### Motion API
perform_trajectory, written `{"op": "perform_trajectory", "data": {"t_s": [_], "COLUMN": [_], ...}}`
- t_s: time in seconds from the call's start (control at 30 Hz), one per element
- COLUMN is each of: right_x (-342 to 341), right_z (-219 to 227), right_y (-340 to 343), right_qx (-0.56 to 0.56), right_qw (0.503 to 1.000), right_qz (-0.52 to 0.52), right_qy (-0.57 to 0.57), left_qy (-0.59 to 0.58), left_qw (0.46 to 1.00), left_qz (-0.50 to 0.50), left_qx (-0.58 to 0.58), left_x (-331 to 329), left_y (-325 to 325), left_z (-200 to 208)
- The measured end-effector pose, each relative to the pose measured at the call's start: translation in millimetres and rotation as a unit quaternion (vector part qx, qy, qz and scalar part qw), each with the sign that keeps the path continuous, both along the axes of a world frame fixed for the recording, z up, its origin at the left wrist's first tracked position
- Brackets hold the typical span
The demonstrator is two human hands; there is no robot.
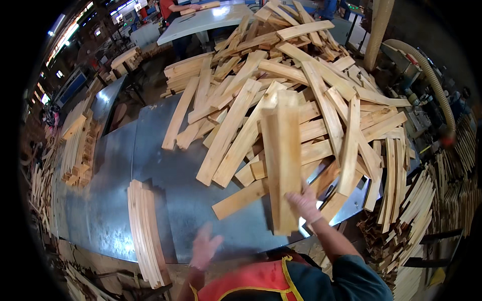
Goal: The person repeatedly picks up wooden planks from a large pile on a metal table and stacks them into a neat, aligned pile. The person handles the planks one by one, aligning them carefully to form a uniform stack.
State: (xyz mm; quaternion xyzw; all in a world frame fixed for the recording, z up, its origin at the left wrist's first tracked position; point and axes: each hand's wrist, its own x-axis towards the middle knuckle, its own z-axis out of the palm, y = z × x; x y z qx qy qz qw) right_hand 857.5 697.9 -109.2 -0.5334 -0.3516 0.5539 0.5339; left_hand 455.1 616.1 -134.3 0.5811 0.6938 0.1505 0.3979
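Right hand, lower centre-right of frame: fingers closed on the near end of two wooden slats held together, lifted and pointing up-frame over the loose slat pile. Left hand, lower centre, blurred, fingers spread and empty above the metal bench. Neat slat stack at its left.

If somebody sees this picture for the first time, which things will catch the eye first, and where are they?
First comes the big heap of pale wooden slats that covers the far and right part of the grey metal table. Next is the right hand, low and right of centre, holding a few slats together as a bundle, lifted above the table. The left hand is blurred, open and empty, near a neat stack of slats.
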Motion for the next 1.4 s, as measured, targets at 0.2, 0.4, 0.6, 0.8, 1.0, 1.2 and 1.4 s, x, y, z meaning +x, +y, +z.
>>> {"op": "perform_trajectory", "data": {"t_s": [0.2,0.4,0.6,0.8,1.0,1.2,1.4], "right_x": [-40,1,-88,-207,-318,-264,-106], "right_z": [-15,-54,-51,-61,-37,-14,-22], "right_y": [0,29,-18,-43,-58,-27,15], "right_qx": [0.058,-0.129,-0.124,-0.161,-0.156,-0.088,-0.015], "right_qw": [0.948,0.969,0.988,0.971,0.931,0.935,0.995], "right_qz": [0.076,0.043,0.073,0.146,0.296,0.314,-0.100], "right_qy": [-0.304,-0.208,0.056,0.098,0.146,-0.141,-0.012], "left_qy": [-0.414,-0.187,0.453,0.496,-0.269,0.221,0.478], "left_qw": [0.890,0.940,0.874,0.858,0.948,0.970,0.865], "left_qz": [0.167,0.287,0.172,0.073,0.123,0.103,0.103], "left_qx": [-0.093,0.005,-0.001,0.108,-0.114,0.022,0.107], "left_x": [116,6,-140,-180,-116,-129,-192], "left_y": [89,71,3,-33,-23,-19,-57], "left_z": [-24,-44,10,-6,6,42,-46]}}
